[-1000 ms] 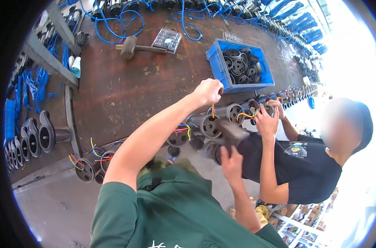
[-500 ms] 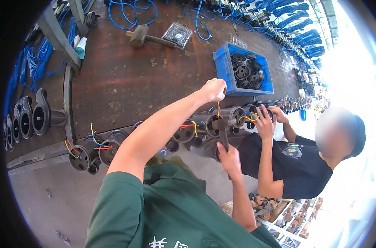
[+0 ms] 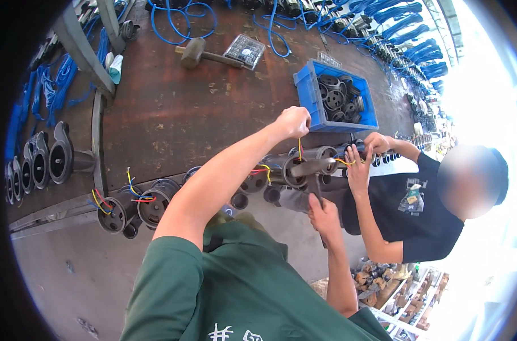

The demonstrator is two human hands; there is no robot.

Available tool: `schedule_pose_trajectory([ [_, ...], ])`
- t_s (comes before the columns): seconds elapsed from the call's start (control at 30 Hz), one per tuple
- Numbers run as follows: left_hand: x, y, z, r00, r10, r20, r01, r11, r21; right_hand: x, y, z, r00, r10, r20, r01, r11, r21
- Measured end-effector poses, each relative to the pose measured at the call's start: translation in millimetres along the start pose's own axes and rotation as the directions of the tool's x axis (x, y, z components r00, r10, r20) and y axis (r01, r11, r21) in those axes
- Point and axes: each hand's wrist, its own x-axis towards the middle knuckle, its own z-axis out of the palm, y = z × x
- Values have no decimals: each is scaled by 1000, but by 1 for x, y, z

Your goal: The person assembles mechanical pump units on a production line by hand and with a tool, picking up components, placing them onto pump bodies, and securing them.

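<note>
My left hand (image 3: 294,123) is closed around the upper ends of red and yellow wires (image 3: 300,149). They rise out of a dark round metal housing (image 3: 293,177) at the bench's near edge. Fingers wrapped round its handle, my right hand (image 3: 325,216) grips a hammer (image 3: 314,167). The hammer's head lies across the housing's open mouth and hides part of it; I cannot tell whether they touch. More housings with coloured wires stand in the same row, such as one (image 3: 115,211) at the left end.
A blue crate (image 3: 309,94) of dark round covers stands on the brown bench (image 3: 173,119), beyond my left hand. A mallet (image 3: 193,54) and a clear tray of small parts (image 3: 244,52) lie farther back. A co-worker's hand (image 3: 358,170) is close on the right.
My right hand has shifted slightly right, and the hammer's head has turned over the housing. My left hand stays at the wires. The co-worker's farther hand has moved away from the nearby housing.
</note>
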Motion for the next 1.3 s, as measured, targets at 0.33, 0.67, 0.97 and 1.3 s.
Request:
schedule_pose_trajectory([
  [0.33, 2, -7, 2, 999, -18, -31, 18, 1000, -13, 12, 24, 33, 935, -303, -187, 234, 919, -318],
  [0.67, 0, 7, 4, 1000, 15, -2, -14, 1000, 26, 14, 47, 43, 901, -361, -241, 262, 895, -362],
  [0.97, -18, 64, 8, 983, 181, -9, -151, 844, 514, -39, 32, -14, 981, -71, -179, 104, 978, 179],
  [1.3, 1, 101, 115, 979, 35, 203, -51, 996, 75, -82, 47, -70, 943, 56, -328, 91, 906, 413],
])
